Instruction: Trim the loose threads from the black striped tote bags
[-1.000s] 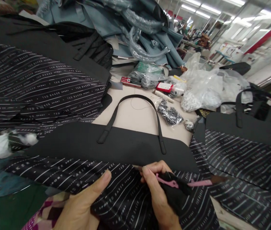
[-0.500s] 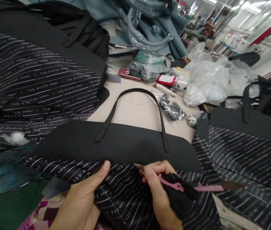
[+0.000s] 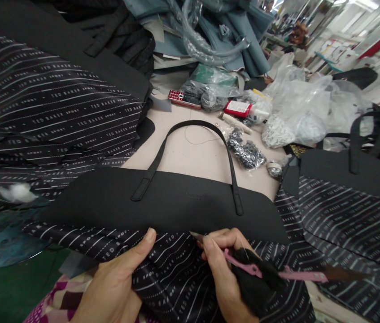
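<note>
A black tote bag [image 3: 163,202] with a looped handle [image 3: 193,128] lies flat in front of me, its lower part striped with white lettering. My left hand [image 3: 115,282] grips the striped fabric [image 3: 169,278], thumb pressed on top near the seam. My right hand [image 3: 221,269] is closed on pink thread snips [image 3: 243,264]. Their metal tip [image 3: 195,234] rests at the seam between the black band and the striped fabric. A dark tuft of fabric lies over that hand.
More striped bags are stacked at left [image 3: 51,112] and right [image 3: 347,202]. On the beige table [image 3: 196,157] are a red phone [image 3: 185,98], a red-labelled bottle [image 3: 240,109], a bag of dark small parts [image 3: 246,152] and clear plastic bags [image 3: 304,112]. Blue-grey material [image 3: 216,40] is heaped behind.
The view has shifted slightly, so the bag sits a little lower and to the right. Both hands keep their hold, and the snips' tip stays at the seam.
</note>
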Tool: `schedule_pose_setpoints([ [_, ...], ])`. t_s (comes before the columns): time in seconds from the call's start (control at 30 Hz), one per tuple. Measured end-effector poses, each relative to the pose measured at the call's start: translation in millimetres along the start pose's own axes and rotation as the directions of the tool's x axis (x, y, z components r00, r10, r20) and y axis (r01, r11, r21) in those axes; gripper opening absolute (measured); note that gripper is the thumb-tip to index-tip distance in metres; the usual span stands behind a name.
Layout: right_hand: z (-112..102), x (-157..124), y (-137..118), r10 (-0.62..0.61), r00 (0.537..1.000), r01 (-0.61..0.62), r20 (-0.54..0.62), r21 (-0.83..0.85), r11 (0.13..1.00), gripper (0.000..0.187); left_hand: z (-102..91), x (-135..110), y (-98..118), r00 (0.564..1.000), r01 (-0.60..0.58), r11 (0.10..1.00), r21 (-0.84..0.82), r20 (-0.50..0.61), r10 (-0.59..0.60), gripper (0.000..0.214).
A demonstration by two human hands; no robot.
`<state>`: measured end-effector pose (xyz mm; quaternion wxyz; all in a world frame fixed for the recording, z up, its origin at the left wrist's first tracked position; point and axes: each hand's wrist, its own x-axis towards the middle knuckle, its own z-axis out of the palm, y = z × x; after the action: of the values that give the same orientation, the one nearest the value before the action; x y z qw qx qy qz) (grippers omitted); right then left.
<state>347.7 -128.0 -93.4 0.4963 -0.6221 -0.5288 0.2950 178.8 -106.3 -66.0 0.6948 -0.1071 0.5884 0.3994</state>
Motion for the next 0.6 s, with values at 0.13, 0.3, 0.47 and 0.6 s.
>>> schedule_pose_setpoints([
  [0.13,5.4,-2.7,-5.9,0.065,0.995,-0.067,-0.078,-0.016,0.998,0.031,5.0,-5.0,4.9,0.999,0.039,0.999,0.021,0.016,-0.039,0.042],
  [0.3,9.6,-2.8,-9.1,-0.013,0.997,0.007,-0.073,-0.083,0.996,0.029,2.8,-3.8,2.9,0.998,0.060,0.998,0.027,0.026,-0.060,0.052],
  [0.47,6.3,2.6,-5.2,-0.177,0.984,0.174,-0.004,-0.146,0.974,0.026,-2.3,2.3,-2.1,0.998,0.056,0.998,-0.019,0.035,-0.055,0.069],
  [0.6,3.1,2.0,-2.1,-0.068,0.997,0.068,-0.030,-0.011,0.998,0.027,1.3,0.2,0.0,0.992,0.075,0.994,-0.085,0.103,-0.066,0.067],
])
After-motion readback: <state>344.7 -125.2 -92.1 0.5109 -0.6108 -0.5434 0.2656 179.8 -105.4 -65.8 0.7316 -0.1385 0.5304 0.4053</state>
